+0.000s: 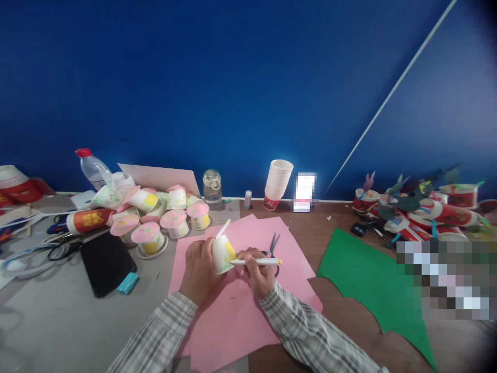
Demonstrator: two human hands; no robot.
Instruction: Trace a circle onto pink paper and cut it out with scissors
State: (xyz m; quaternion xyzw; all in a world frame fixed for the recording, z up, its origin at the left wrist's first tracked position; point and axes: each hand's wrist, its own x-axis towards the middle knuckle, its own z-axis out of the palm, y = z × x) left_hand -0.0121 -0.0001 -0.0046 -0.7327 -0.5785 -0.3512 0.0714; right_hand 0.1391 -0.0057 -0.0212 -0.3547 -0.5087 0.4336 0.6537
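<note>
1. Over the pink paper (233, 331), a small paper cup (222, 256) is held at a slant, with yellow and green marks on its side.
2. By the left hand (200, 272), the cup is hugged in a wrapped grip. If the cup is squeezed too hard, its thin side could be bent, and the line could be made wobbly.
3. By the right hand (258, 272), a white marker (258, 261) is pinched in a snug grip. Its tip is set on the cup, near the wide rim. If the tip is pushed too hard or the cup is turned, a smudge could be made.
4. If the color is wet, it could be rubbed off by the left hand.
5. Scissors (275, 241) are seen just past the right hand, blades apart. They could be bumped, or a finger could be nicked, if that hand is moved without care.
6. Pink-topped cups (147, 239) are crowded at the left of the counter (46, 316). They could be tipped if they are hit by an arm.
7. Near the wall, a leaning cup stack (279, 178) could be toppled if the counter is shaken.
</note>
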